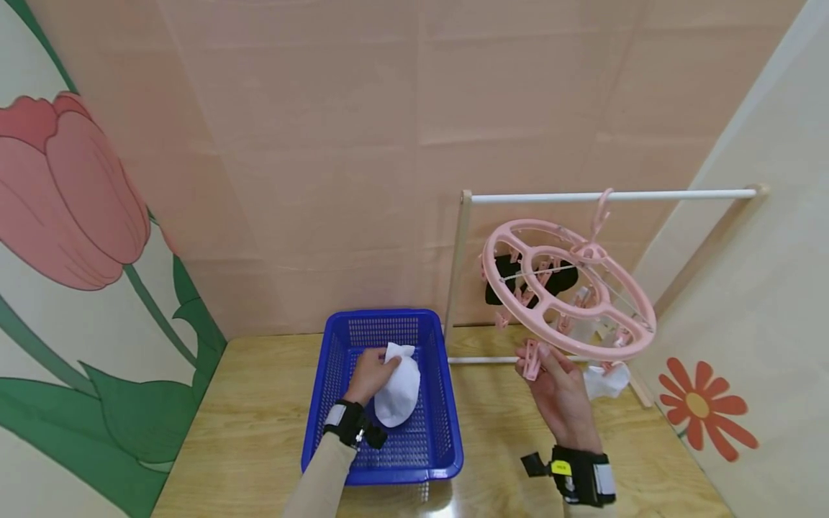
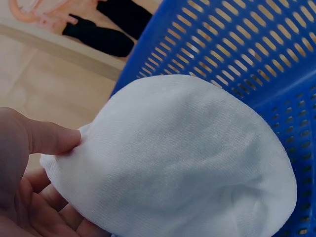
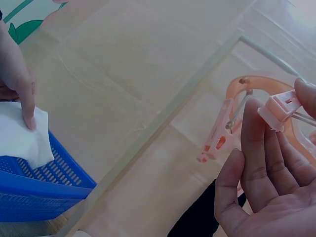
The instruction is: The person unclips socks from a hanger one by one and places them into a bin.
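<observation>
My left hand (image 1: 370, 375) pinches a white sock (image 1: 398, 392) by its top, thumb on the front and fingers behind. The sock hangs over the inside of a blue plastic basket (image 1: 312, 424); its knit fabric (image 2: 182, 153) fills much of the left wrist view. On the right, my right hand (image 1: 560, 392) pinches a pink clothespin (image 1: 532, 360) between thumb and forefinger, at the near rim of a round pink drying hanger (image 1: 550, 334). In the right wrist view the clothespin (image 3: 280, 111) is held by its end, the other fingers spread below.
The hanger hooks over a white rail (image 1: 537, 198) on a wooden-legged stand. Black socks (image 1: 501, 279) are clipped at its far side, and a white cloth item (image 1: 606, 380) hangs at the near right. A wooden table (image 1: 252, 403) lies beneath everything.
</observation>
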`<action>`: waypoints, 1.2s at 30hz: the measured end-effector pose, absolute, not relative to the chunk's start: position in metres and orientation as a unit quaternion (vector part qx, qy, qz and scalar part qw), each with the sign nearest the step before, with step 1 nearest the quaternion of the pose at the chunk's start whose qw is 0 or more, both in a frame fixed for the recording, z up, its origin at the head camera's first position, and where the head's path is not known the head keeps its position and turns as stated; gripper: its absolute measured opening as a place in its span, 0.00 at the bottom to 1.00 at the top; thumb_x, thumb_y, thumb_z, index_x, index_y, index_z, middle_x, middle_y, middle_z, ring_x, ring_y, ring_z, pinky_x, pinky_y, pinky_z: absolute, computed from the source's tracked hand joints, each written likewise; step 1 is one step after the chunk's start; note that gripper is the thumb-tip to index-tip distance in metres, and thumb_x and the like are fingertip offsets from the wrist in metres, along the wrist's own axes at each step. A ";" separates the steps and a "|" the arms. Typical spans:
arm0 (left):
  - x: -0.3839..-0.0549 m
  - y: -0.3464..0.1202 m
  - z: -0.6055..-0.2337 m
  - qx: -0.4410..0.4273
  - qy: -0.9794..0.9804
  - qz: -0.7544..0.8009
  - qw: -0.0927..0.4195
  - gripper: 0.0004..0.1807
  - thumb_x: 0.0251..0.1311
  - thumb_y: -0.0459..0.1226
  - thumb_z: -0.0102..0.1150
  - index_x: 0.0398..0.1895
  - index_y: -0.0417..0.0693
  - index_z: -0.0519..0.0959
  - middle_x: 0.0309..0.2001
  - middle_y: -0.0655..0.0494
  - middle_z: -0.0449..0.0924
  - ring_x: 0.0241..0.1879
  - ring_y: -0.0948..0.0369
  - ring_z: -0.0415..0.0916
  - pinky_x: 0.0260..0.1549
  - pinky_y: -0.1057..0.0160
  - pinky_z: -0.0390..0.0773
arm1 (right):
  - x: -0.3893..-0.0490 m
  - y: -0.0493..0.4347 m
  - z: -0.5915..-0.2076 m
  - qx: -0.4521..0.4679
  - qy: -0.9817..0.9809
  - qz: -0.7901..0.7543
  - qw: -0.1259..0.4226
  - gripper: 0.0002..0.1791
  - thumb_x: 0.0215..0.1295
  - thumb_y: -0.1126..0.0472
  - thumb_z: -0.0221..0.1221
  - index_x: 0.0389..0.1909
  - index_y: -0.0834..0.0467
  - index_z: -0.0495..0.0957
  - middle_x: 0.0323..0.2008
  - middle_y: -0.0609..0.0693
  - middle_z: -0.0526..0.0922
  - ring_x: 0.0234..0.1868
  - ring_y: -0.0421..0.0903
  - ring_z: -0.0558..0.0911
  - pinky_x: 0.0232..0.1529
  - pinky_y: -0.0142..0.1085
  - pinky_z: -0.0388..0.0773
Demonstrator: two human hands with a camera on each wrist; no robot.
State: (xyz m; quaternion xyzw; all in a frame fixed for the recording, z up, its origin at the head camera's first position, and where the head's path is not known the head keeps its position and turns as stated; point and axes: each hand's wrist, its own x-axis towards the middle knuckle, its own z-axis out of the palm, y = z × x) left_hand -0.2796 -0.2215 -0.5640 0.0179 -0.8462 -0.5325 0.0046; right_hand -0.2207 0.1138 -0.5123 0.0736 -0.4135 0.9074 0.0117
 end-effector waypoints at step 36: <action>-0.301 -0.226 -0.599 0.052 -0.847 -0.529 -0.030 0.22 0.68 0.33 0.61 0.63 0.32 0.79 0.52 0.33 0.87 0.48 0.45 0.88 0.45 0.50 0.87 | -0.216 0.120 -0.510 0.060 -0.401 0.914 0.002 0.16 0.83 0.61 0.50 0.54 0.56 0.87 0.47 0.47 0.90 0.49 0.43 0.90 0.52 0.36 0.86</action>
